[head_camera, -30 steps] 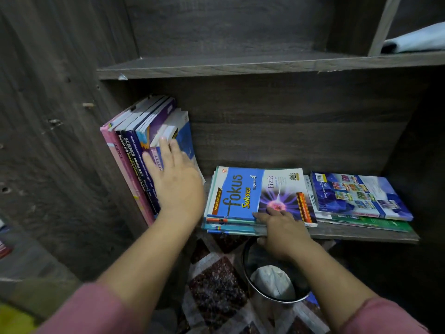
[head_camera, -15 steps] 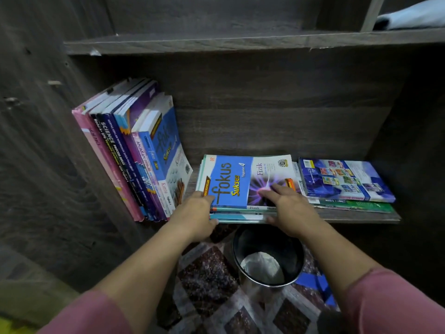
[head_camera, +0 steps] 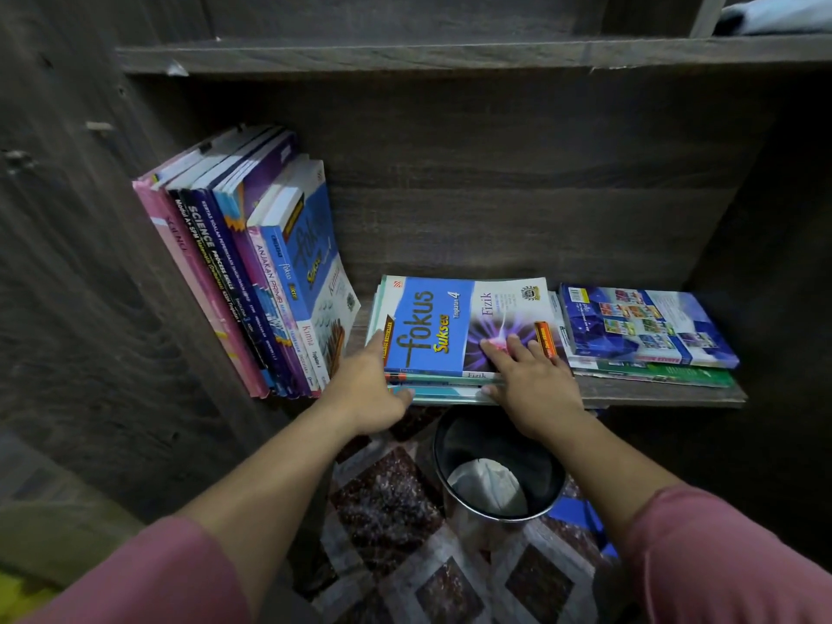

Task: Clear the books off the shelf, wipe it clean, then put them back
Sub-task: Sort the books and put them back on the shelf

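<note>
we note a dark wood-grain shelf (head_camera: 653, 394). at its left end a row of books (head_camera: 252, 281) stands tilted, leaning on the side wall. a middle stack (head_camera: 432, 331) lies flat at the front lip, blue "fokus sukses" cover uppermost. just to its right lies a second flat stack (head_camera: 644, 326). below, the patterned floor (head_camera: 391, 502) carries a dark round bin (head_camera: 547, 481).

Above the fingers (head_camera: 517, 349) space is free up to the upper board (head_camera: 450, 54). Leaning books (head_camera: 252, 281) block their left, a flat stack (head_camera: 648, 326) their right, a bin (head_camera: 538, 466) below.
</note>
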The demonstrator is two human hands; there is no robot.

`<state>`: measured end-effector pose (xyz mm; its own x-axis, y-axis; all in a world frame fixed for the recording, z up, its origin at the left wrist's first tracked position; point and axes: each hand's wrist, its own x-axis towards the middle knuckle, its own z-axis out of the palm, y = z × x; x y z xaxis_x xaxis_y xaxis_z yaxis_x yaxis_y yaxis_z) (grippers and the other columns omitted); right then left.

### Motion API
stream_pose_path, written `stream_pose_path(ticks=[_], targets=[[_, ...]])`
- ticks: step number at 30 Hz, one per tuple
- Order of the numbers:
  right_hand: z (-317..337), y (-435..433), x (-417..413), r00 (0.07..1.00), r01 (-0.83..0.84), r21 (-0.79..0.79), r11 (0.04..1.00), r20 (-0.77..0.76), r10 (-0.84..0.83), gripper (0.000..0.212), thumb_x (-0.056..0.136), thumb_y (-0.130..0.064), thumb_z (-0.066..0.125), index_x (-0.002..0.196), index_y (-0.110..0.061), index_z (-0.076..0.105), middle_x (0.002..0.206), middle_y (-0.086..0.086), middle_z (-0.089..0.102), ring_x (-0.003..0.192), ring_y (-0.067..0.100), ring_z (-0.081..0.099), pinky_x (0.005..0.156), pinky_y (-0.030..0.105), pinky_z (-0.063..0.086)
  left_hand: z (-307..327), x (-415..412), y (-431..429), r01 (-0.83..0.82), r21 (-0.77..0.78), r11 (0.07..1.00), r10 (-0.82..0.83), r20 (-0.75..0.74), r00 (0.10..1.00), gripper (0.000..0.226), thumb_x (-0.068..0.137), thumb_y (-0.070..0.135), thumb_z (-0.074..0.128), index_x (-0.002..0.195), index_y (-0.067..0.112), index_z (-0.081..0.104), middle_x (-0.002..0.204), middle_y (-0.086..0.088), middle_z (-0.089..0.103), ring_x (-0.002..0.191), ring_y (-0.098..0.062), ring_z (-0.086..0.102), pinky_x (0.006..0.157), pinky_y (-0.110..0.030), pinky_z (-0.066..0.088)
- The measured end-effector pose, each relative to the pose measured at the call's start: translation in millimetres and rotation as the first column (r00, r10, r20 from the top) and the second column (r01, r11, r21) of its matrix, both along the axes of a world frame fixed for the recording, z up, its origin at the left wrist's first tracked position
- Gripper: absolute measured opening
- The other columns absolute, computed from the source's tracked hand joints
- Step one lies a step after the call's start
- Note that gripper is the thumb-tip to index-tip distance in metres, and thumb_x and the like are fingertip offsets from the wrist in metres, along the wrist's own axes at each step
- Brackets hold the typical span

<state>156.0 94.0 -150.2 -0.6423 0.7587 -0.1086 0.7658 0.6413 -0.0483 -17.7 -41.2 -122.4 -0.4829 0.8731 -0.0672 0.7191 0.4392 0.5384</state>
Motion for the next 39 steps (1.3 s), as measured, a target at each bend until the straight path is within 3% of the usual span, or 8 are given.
stream_pose_path(ticks=[8, 13, 16, 21, 26, 31, 35, 39], targets=[[3, 1, -2, 1.000, -0.001, 0.050, 0.999, -0.013, 0.002, 0.064, 0.098, -0.053, 0.042, 0.153, -0.031, 0.019, 0.154, 0.008, 0.031, 0.138, 0.030, 0.035, 0.103, 0.039, 0.038, 3, 15, 8, -0.179, 0.186, 0.966, 0.188, -0.030, 0.982, 0.053, 0.082, 0.028, 0.068, 0.130, 0.022, 0.047, 0.107, 0.001, 0.054, 0.095, -0.015, 0.051, 0.076, -0.022, 0.040], [11, -2, -1, 0.997, -0.021, 0.117, 0.993, -0.076, 0.030, 0.050, 0.102, -0.027, 0.037, 0.150, -0.033, 0.028, 0.138, 0.006, 0.052, 0.117, 0.028, 0.055, 0.089, 0.035, 0.045, 10, 17, 16, -0.348, 0.384, 0.856, 0.298, 0.184, 0.937, 0.053, 0.075, 0.056, 0.064, 0.116, 0.023, 0.064, 0.109, -0.001, 0.064, 0.097, -0.012, 0.059, 0.091, -0.026, 0.048], [22, -9, 0, 0.988, -0.049, 0.126, 0.991, -0.137, 0.066, 0.048, 0.100, -0.022, 0.039, 0.145, -0.038, 0.036, 0.122, 0.005, 0.064, 0.108, 0.030, 0.060, 0.082, 0.034, 0.044, 32, 13, 21, -0.542, 0.326, 0.774, 0.401, 0.411, 0.819, 0.038, 0.080, 0.046, 0.071, 0.108, 0.021, 0.065, 0.110, -0.003, 0.066, 0.094, -0.016, 0.065, 0.091, -0.032, 0.052], [28, -37, -6, 0.970, -0.150, 0.126, 0.981, -0.172, 0.171, 0.045, 0.100, -0.024, 0.040, 0.143, -0.038, 0.038, 0.129, -0.001, 0.061, 0.109, 0.030, 0.060, 0.082, 0.036, 0.046, 60, -4, 17, -0.581, -0.043, 0.813, 0.418, 0.737, 0.531, 0.022, 0.086, 0.021, 0.073, 0.087, 0.012, 0.052, 0.094, -0.009, 0.063, 0.070, -0.019, 0.066, 0.045, -0.024, 0.054], [35, -50, -8, 0.967, -0.165, 0.147, 0.975, -0.170, 0.189, 0.046, 0.102, -0.036, 0.038, 0.146, -0.043, 0.029, 0.138, -0.011, 0.054, 0.114, 0.024, 0.059, 0.082, 0.034, 0.048, 65, -7, 11, -0.517, -0.043, 0.855, 0.490, 0.390, 0.779, 0.017, 0.089, 0.018, 0.066, 0.085, 0.006, 0.053, 0.073, -0.010, 0.070, 0.062, -0.022, 0.070, 0.068, -0.033, 0.060], [44, -50, -9, 0.969, -0.151, 0.107, 0.983, -0.179, 0.168, 0.065, 0.093, -0.052, 0.048, 0.150, -0.043, 0.016, 0.143, -0.009, 0.047, 0.119, 0.023, 0.056, 0.083, 0.034, 0.047, 118, 3, -4, -0.339, 0.287, 0.896, 0.371, -0.067, 0.926, 0.045, 0.094, 0.021, 0.058, 0.137, 0.015, 0.047, 0.123, -0.012, 0.060, 0.112, -0.032, 0.056, 0.088, -0.034, 0.045], [37, -46, -11, 0.983, -0.169, 0.020, 0.985, -0.063, 0.170, 0.080, 0.090, -0.063, 0.048, 0.152, -0.041, 0.001, 0.147, -0.002, 0.041, 0.122, 0.026, 0.053, 0.090, 0.037, 0.046, 157, 2, -21, -0.167, 0.410, 0.896, 0.377, -0.507, 0.776, 0.061, 0.093, 0.018, 0.057, 0.149, 0.020, 0.032, 0.119, -0.018, 0.060, 0.111, -0.037, 0.055, 0.086, -0.041, 0.044], [27, -38, -11, 0.989, -0.146, -0.108, 0.983, 0.009, 0.148, 0.077, 0.090, -0.057, 0.053, 0.151, -0.041, 0.010, 0.153, 0.000, 0.034, 0.131, 0.028, 0.044, 0.102, 0.042, 0.044, 172, -21, -18, -0.163, 0.360, 0.919, 0.378, -0.676, 0.632, 0.064, 0.089, 0.008, 0.058, 0.147, 0.018, 0.035, 0.109, -0.023, 0.059, 0.100, -0.042, 0.056, 0.066, -0.040, 0.035]])
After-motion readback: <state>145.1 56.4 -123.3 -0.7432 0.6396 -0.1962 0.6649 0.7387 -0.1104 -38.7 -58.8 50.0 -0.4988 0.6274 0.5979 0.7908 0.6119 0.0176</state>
